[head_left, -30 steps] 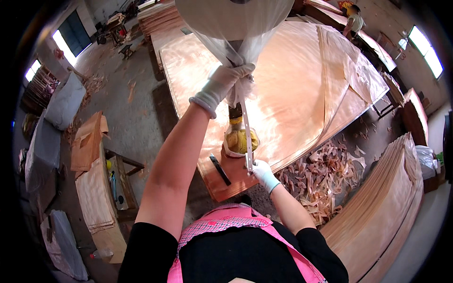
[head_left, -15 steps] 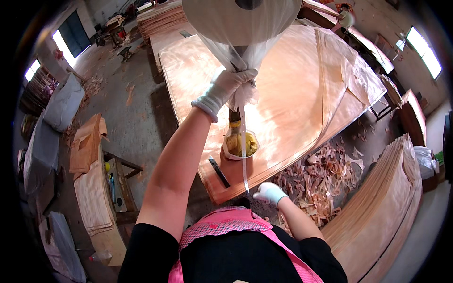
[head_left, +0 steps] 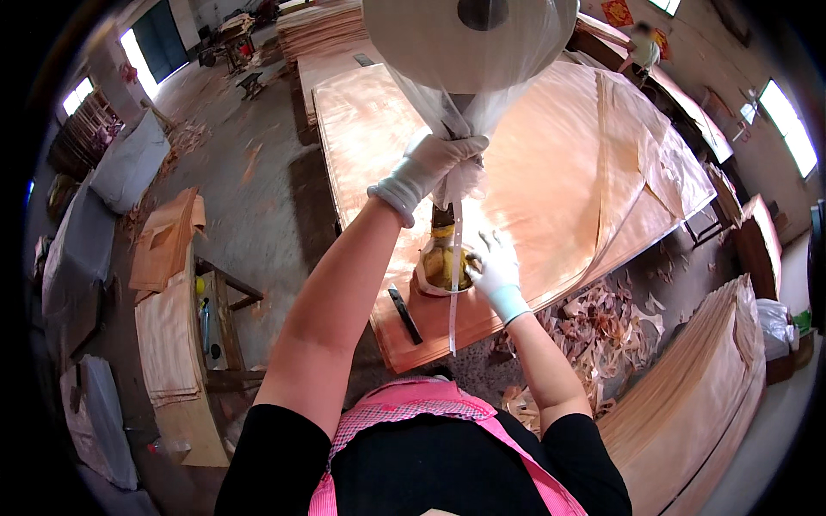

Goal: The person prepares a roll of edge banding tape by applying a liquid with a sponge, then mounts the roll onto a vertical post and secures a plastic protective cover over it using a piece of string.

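Observation:
My left hand (head_left: 441, 161), in a white glove, is closed round the gathered neck of clear plastic sheeting (head_left: 447, 82) below a large white roll (head_left: 413, 43). A narrow white tape with small holes (head_left: 455, 301) hangs from under that hand. Behind the tape stands a small tub with wet yellowish contents (head_left: 436, 265); a dark upright piece with a yellow band shows just above it. My right hand (head_left: 496, 267), also gloved, is at the tub's right rim with fingers apart, holding nothing visible. To the tub's left lies a flat black bar (head_left: 404, 315).
Under it all is a broad stack of reddish wood veneer sheets (head_left: 551, 172). Veneer scraps (head_left: 602, 335) litter the floor at right, beside another tall stack (head_left: 688, 378). At left stands a wooden bench with sheets (head_left: 168, 353). A person (head_left: 643, 50) is at the far right.
My right hand has come up from the near edge of the stack to the tub, its fingers spreading. My left hand keeps its hold. The whole view has shifted slightly.

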Demonstrator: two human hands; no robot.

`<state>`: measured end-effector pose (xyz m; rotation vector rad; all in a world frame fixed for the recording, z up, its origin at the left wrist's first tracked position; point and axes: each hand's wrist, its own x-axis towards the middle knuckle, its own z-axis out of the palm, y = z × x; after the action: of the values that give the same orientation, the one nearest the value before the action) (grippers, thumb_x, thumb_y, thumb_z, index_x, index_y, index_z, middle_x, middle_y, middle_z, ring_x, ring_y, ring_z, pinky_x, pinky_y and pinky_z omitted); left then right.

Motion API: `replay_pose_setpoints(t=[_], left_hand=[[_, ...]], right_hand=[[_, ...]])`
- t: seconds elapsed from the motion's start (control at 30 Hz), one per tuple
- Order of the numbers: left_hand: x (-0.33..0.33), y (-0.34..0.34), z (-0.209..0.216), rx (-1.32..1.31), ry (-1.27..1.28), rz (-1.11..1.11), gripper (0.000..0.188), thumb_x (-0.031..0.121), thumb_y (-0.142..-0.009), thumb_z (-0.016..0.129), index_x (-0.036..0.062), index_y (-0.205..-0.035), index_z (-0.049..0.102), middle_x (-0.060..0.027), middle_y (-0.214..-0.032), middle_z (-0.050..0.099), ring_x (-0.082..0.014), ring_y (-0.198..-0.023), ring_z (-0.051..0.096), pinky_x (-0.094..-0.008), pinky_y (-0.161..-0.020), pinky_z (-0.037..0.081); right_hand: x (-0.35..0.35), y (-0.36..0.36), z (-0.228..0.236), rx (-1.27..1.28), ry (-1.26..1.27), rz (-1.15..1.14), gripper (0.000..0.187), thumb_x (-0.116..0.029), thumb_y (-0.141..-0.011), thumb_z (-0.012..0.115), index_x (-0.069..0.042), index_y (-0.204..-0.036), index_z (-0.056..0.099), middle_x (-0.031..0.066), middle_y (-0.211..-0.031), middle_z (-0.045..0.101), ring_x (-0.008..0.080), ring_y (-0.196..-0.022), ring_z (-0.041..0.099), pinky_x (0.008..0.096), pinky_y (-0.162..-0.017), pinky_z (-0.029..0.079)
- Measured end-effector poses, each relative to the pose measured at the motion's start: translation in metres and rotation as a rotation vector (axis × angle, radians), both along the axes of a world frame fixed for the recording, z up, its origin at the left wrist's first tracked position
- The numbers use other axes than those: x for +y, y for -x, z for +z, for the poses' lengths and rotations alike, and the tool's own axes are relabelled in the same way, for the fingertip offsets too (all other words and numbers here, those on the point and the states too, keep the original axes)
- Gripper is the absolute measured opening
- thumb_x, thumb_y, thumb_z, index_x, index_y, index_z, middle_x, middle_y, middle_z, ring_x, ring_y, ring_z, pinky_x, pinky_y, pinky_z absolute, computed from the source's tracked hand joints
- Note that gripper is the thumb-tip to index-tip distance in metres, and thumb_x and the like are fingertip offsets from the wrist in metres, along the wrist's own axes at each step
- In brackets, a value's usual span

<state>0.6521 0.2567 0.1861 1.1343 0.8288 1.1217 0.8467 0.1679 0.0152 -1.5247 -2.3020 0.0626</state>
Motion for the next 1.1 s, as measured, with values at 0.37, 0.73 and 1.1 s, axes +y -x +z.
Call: replay_pose_setpoints(t=[0.37,0.73,1.1], left_hand=[[0.003,0.008,-0.003,0.038,-0.015,-0.001,0.026,0.023,-0.084,0.076,0.0043,-0.096,0.062,-0.0039,-0.084,0.064,-0.0145,-0.073,0.062,-0.0297,-0.066,0.052],[-0.001,0.006,0.0,0.034,-0.069,-0.01,0.025,0.024,-0.086,0.074,0.0038,-0.095,0.064,-0.0038,-0.084,0.065,-0.0133,-0.073,0.062,-0.0281,-0.067,0.052],[0.002,0.003,0.0,0.06,-0.054,-0.005,0.026,0.025,-0.086,0.075,0.0035,-0.095,0.063,-0.0044,-0.083,0.065,-0.0145,-0.075,0.063,-0.0294,-0.068,0.052]], right_hand=[[-0.005,0.004,0.06,0.258,-0.153,0.022,0.019,-0.009,-0.08,0.067,-0.007,-0.099,0.065,0.0126,-0.095,0.067,0.033,-0.083,0.065,0.0392,-0.074,0.052],[0.003,-0.07,0.05,0.938,-0.114,-0.237,0.019,0.0,-0.088,0.063,0.001,-0.107,0.063,0.0106,-0.106,0.066,0.0172,-0.095,0.064,0.0306,-0.082,0.054],[-0.016,-0.052,0.005,1.114,0.065,-0.172,0.014,0.001,-0.088,0.062,0.001,-0.103,0.061,0.0079,-0.095,0.067,0.0117,-0.083,0.061,0.0259,-0.076,0.051]])
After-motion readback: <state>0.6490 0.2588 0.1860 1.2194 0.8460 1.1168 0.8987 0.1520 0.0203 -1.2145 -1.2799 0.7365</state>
